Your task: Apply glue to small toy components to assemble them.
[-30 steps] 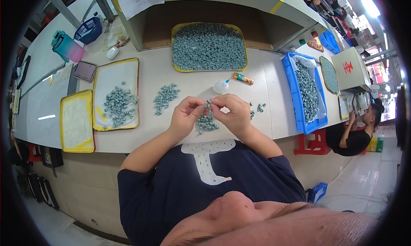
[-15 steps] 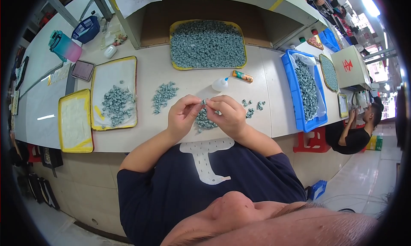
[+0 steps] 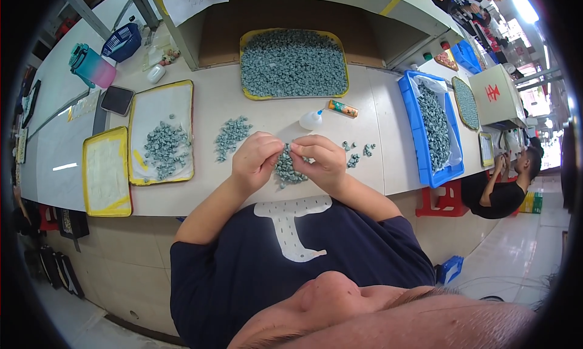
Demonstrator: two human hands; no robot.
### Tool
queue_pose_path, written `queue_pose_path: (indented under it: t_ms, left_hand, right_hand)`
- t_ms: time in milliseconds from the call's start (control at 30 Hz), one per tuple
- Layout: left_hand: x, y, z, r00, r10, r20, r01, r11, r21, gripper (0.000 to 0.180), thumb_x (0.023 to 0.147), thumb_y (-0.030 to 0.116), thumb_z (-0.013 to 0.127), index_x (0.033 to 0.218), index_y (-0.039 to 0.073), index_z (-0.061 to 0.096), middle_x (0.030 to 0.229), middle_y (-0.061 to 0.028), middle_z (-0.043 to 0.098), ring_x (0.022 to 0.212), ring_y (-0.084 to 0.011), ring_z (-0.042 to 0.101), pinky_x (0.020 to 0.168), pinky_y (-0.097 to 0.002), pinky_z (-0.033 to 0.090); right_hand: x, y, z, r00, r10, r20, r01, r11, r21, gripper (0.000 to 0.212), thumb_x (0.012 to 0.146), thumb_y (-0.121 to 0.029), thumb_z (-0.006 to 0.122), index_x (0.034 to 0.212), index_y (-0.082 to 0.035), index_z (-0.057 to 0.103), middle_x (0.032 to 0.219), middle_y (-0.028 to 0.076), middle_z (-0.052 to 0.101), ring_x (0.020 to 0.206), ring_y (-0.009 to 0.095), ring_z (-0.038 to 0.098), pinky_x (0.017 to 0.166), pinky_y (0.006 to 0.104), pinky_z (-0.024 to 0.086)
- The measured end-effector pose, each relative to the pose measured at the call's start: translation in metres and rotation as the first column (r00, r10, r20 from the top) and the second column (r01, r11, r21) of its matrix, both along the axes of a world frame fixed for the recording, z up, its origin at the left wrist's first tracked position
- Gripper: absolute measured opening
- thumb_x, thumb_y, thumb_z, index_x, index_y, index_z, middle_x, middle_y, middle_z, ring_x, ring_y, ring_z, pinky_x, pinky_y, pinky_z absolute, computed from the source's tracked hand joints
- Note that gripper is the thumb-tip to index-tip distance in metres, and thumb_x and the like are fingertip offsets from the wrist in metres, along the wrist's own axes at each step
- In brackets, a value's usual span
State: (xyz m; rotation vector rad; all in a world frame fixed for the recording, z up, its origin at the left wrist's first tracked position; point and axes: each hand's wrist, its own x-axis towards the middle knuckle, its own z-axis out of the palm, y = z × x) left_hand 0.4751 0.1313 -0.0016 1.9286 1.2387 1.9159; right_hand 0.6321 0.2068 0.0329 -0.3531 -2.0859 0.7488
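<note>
My left hand (image 3: 258, 159) and my right hand (image 3: 320, 159) meet fingertip to fingertip over the table. Both are closed in a pinch at a small grey-green piece, mostly covered by the fingers. Right below them lies a pile of small grey-green pieces (image 3: 290, 170), partly hidden by my hands. Another loose pile (image 3: 232, 135) is to the left of my left hand. A few small clusters (image 3: 353, 160) lie just right of my right hand. Beyond the hands stands a white squeeze bottle (image 3: 311, 120), with an orange and green tube (image 3: 343, 109) beside it.
A yellow-rimmed tray (image 3: 294, 97) full of pieces is at the back. Two more yellow-edged trays (image 3: 192, 112) (image 3: 108, 173) lie left, near a phone (image 3: 117, 100) and a teal-pink bottle (image 3: 91, 66). At right is a blue bin (image 3: 419, 136); a co-worker (image 3: 501, 188) sits farther right.
My left hand has turned slightly, its fingers now more curled over the piece, which shows less. The phone's screen has gone from lit to dark.
</note>
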Motion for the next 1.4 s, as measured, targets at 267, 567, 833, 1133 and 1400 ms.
queue_pose_path:
  t_ms: [267,567,833,1133,1400]
  left_hand:
    - [-0.002,0.002,0.0,0.978,0.147,-0.144,-0.135,0.987,0.091,0.028,0.069,-0.007,0.07,0.096,-0.002,0.063,0.091,-0.0123,0.063,0.079,-0.0287,0.061,0.068,-0.0358,0.051]
    - [-0.004,-0.003,0.004,0.962,0.183,-0.204,-0.163,0.981,0.109,0.032,0.065,-0.01,0.072,0.095,-0.002,0.064,0.09,-0.013,0.064,0.079,-0.0284,0.062,0.067,-0.0348,0.052]
    - [-0.024,-0.024,0.005,0.993,0.099,-0.058,-0.097,0.995,0.039,0.03,0.065,-0.009,0.072,0.093,0.0,0.065,0.09,-0.0111,0.064,0.08,-0.0272,0.063,0.068,-0.0336,0.051]
    - [-0.027,-0.034,0.008,0.998,0.058,0.019,-0.059,0.998,0.025,0.028,0.067,-0.009,0.072,0.092,0.001,0.066,0.089,-0.0103,0.064,0.079,-0.026,0.062,0.068,-0.032,0.05]
    - [-0.023,-0.036,0.01,0.999,0.027,0.037,-0.029,0.999,0.043,0.027,0.067,-0.009,0.072,0.092,0.0,0.066,0.088,-0.0102,0.064,0.079,-0.0258,0.062,0.067,-0.0321,0.051]
  right_hand:
    - [0.001,-0.002,-0.009,1.0,-0.024,0.018,0.029,0.953,-0.301,0.019,0.071,0.007,0.071,0.088,0.0,0.066,0.089,0.011,0.068,0.077,0.021,0.068,0.066,0.0276,0.055]
    - [-0.003,-0.003,-0.008,0.999,0.002,0.05,0.009,0.973,-0.23,0.018,0.074,0.009,0.068,0.09,0.003,0.065,0.09,0.012,0.067,0.077,0.017,0.067,0.068,0.0256,0.056]
    - [-0.015,-0.027,-0.013,0.996,0.082,-0.035,-0.084,0.732,-0.676,0.016,0.082,0.009,0.063,0.098,0.006,0.063,0.099,0.012,0.062,0.081,0.016,0.066,0.069,0.0235,0.054]
    - [-0.018,-0.034,-0.009,0.992,0.108,-0.06,-0.122,0.795,-0.594,0.019,0.082,0.01,0.063,0.101,0.007,0.064,0.099,0.014,0.062,0.08,0.016,0.065,0.07,0.0228,0.054]
    - [-0.015,-0.04,-0.007,0.996,0.079,-0.048,-0.092,0.829,-0.551,0.021,0.08,0.014,0.062,0.101,0.009,0.064,0.101,0.015,0.061,0.082,0.016,0.064,0.072,0.023,0.055]
